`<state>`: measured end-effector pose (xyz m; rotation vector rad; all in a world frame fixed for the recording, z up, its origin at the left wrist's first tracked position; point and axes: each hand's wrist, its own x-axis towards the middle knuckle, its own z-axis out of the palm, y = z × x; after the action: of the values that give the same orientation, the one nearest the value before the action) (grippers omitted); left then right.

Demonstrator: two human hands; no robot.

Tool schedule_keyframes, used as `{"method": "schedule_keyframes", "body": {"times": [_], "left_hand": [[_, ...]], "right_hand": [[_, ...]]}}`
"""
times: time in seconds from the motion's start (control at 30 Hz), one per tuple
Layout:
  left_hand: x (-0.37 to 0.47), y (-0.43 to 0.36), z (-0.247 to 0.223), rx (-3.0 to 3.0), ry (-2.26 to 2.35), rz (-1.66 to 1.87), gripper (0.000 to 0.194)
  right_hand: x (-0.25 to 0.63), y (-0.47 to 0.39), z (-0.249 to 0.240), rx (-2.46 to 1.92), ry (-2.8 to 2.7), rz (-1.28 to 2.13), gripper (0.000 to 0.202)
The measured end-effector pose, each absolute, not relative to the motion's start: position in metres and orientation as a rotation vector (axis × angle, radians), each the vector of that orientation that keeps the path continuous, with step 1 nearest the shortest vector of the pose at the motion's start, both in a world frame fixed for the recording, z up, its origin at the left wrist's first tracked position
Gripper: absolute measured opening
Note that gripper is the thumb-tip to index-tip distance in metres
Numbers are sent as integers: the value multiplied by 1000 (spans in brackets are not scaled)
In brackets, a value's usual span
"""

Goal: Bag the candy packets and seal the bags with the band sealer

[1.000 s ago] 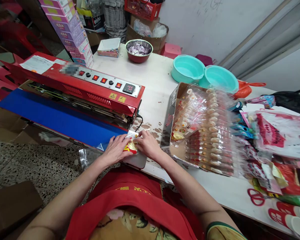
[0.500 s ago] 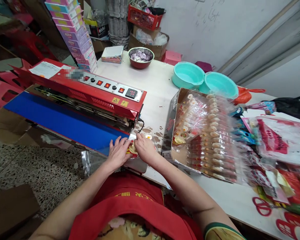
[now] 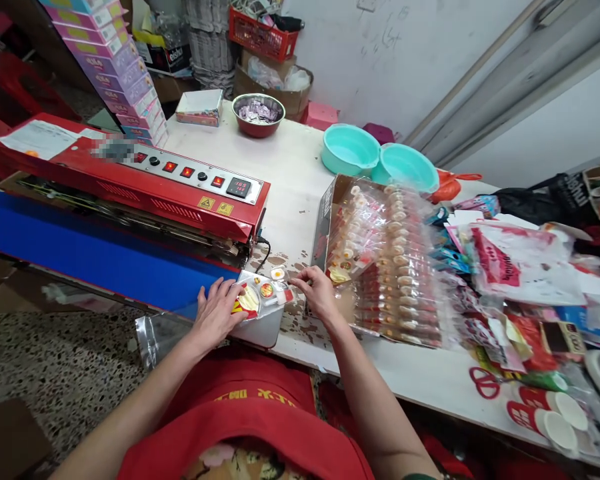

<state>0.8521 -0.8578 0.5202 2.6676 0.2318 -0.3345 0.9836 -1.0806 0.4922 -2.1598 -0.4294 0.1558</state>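
Observation:
A clear plastic bag holds small toy food pieces, among them yellow fries in a red carton and a fried egg. It lies on the metal plate at the right end of a blue conveyor belt. My left hand rests on the bag's left part with its fingers spread, partly covering the fries. At the bag's right end, my right hand has thumb and fingertips pinched together on its edge. Behind the belt stands a red sealing machine with lit switches and a red digital display.
Right of my hands, an open cardboard box contains many filled bags in rows. Two turquoise basins and a metal bowl of small packets stand farther back. Red-handled scissors and paper cups lie at the right.
My right hand has moved right, away from my left hand, to the bag's far end, uncovering the toy pieces. My left hand stays on the bag. The view has swung right.

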Motion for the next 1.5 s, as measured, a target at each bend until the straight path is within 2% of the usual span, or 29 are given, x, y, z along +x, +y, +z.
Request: {"method": "schedule_keyframes", "body": {"times": [0.13, 0.23, 0.3, 0.47, 0.67, 0.87, 1.0, 1.17, 1.33, 1.5], "left_hand": [[852, -855, 519, 2671, 208, -338, 38], [853, -849, 520, 2665, 133, -301, 46], [857, -843, 522, 2651, 10, -296, 47], [880, -839, 535, 2639, -279, -453, 38], [900, -852, 544, 2748, -361, -532, 29], [902, -841, 548, 2641, -339, -494, 8], [911, -843, 553, 2526, -375, -358, 11], [927, -860, 552, 2473, -332, -175, 12], [928, -863, 541, 2392, -286, -99, 12], [924, -860, 539, 2298, -191, -127, 19]], "right_hand": [[985, -1071, 488, -2053, -412, 310, 23], [977, -1071, 484, -1877, -181, 370, 49], [969, -1073, 482, -1783, -68, 442, 58], [956, -1073, 482, -1730, -36, 511, 59], [957, -1072, 479, -1724, -44, 522, 60], [961, -1074, 482, -1771, -71, 438, 55], [956, -1069, 495, -1804, -224, 408, 49], [944, -1057, 508, -1789, -415, 565, 56], [951, -1053, 512, -1737, -598, 664, 32], [961, -1049, 507, -1703, -700, 743, 34]]}}
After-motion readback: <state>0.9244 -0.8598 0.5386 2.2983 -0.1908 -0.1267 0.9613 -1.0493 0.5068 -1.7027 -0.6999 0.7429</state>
